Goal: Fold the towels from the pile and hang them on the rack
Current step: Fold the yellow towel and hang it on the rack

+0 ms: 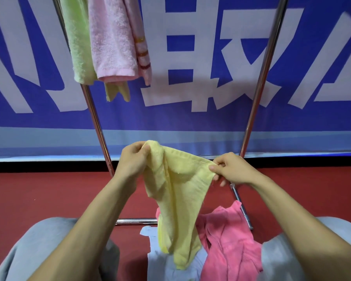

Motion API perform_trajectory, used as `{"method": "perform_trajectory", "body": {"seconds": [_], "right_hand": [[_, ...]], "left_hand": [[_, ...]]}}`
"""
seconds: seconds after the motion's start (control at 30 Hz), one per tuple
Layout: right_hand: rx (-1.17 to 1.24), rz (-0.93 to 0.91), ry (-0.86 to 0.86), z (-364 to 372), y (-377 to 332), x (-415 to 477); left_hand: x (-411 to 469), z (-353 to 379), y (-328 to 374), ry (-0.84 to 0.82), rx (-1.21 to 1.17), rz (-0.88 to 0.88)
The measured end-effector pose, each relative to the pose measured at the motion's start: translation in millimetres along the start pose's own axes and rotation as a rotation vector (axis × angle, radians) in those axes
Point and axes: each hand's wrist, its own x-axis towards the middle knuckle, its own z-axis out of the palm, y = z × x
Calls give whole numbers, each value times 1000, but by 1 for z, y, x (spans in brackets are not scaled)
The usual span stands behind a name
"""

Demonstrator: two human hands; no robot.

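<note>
Holding the yellow towel (pixel 176 191) up by its top edge, the left hand (pixel 134 159) curls its fingers round one gathered corner. The right hand (pixel 231 169) pinches the opposite corner between thumb and fingertips. The cloth hangs between the grey-clad knees (pixel 39 250), over the pile (pixel 221 260); whether its lower end touches the pile I cannot tell.

To fold it well, I judge the bunched left corner should be shaken loose and the top edge drawn taut and level. The corners can then be brought together so the hems match before draping.

The towel is soft looped terry, limp and creased, with stray threads at the hem. Beneath it lie a coral-pink towel (pixel 231 230) and a pale blue towel (pixel 160 266), both crumpled. The rack (pixel 257 94) is shiny steel tube, and a green towel (pixel 77 41) and a fluffy pale-pink towel (pixel 111 37) hang from it.
</note>
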Motion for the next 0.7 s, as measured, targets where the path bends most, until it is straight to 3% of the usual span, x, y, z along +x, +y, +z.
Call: {"method": "perform_trajectory", "body": {"seconds": [0.07, 0.13, 0.27, 0.37, 0.53, 0.7], "right_hand": [[157, -50, -2, -1, -9, -3], [199, -90, 19, -2, -14, -8], [2, -134, 159, 1, -13, -10], [73, -153, 207, 4, -15, -11], [109, -310, 271, 13, -22, -15], [-2, -343, 199, 25, -31, -17]], "left_hand": [[-1, -1, -5, 67, 460, 285], [-4, -1, -9, 99, 770, 453], [-8, 3, -13, 59, 938, 436], [-6, 5, -10, 9, 789, 316], [-15, 18, -5, -137, 132, 37], [-24, 24, 1, -236, -34, -18]]}}
